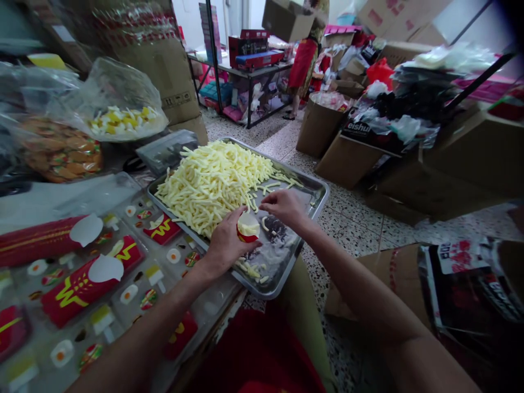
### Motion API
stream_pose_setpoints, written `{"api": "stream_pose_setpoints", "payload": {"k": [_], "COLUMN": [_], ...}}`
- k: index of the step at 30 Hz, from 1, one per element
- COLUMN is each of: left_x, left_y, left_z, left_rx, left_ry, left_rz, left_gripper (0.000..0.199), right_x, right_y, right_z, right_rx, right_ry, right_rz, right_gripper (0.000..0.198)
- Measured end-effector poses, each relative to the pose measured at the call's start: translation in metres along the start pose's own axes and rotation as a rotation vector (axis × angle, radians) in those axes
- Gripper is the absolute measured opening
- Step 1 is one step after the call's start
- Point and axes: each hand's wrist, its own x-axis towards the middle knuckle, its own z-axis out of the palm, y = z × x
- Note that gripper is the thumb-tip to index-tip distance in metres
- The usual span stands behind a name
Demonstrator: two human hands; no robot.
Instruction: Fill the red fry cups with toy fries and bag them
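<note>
Left hand point(226, 240) around fry carton point(248, 228), palm inward.

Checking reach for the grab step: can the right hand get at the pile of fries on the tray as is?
Probably yes. The right hand already hovers over the tray at the pile of fries, with nothing between; the left hand with its small red carton sits beside it.

Stacked cardboard boxes point(347, 158), bagged toys point(123, 120)
</note>
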Motion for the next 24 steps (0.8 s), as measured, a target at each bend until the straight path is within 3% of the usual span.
{"api": "stream_pose_setpoints", "payload": {"k": [3,7,13,18,20,24], "left_x": [0.001,0.002,0.002,-0.001,-0.006,-0.016], "left_y": [-0.001,-0.004,-0.003,0.001,0.002,-0.001], "left_z": [-0.005,-0.006,-0.002,0.004,0.007,0.012], "left_rx": [-0.002,0.064,0.251,0.293,0.292,0.249], "left_ry": [0.021,0.027,0.049,0.036,0.026,0.044], "left_rz": [-0.005,-0.022,-0.108,-0.092,-0.039,0.057], "left_gripper": [0.089,0.091,0.096,0.095,0.087,0.068], "right_x": [0.028,0.036,-0.007,-0.041,-0.051,-0.069], "right_y": [0.008,0.014,0.013,-0.006,-0.012,-0.019], "right_z": [0.019,0.024,0.011,0.02,0.026,0.034], "right_rx": [-0.25,-0.234,0.409,0.61,0.553,0.213], "right_ry": [-0.02,0.034,0.027,-0.005,-0.043,0.028], "right_rz": [-0.001,0.069,0.094,0.125,0.071,-0.113], "right_gripper": [0.016,0.012,0.013,0.025,0.018,0.016]}}
